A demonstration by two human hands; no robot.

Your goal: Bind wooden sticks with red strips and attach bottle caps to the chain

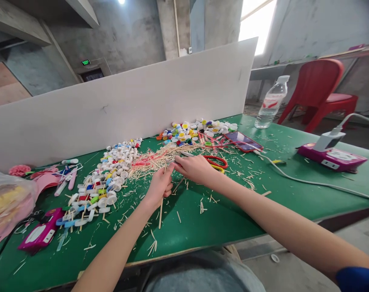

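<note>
My left hand [160, 185] is closed around a thin wooden stick [161, 211] that hangs down from it toward the green table [220, 219]. My right hand [194, 167] is closed too, its fingertips pinching the top of the same stick next to my left thumb. Just beyond both hands lies a heap of wooden sticks [154, 159]. Red-and-yellow scissors [216, 161] lie right behind my right hand. White bottle caps [120, 160] are piled to the left, and coloured caps [190, 132] sit farther back.
A white board [126, 97] stands along the table's far edge. A phone [243, 141], a water bottle [271, 103], a pink power strip [333, 156] with charger and cable lie right. Caps on sticks [87, 202], a pink device [41, 235], a plastic bag [5, 200] lie left. Red chair [318, 91] behind.
</note>
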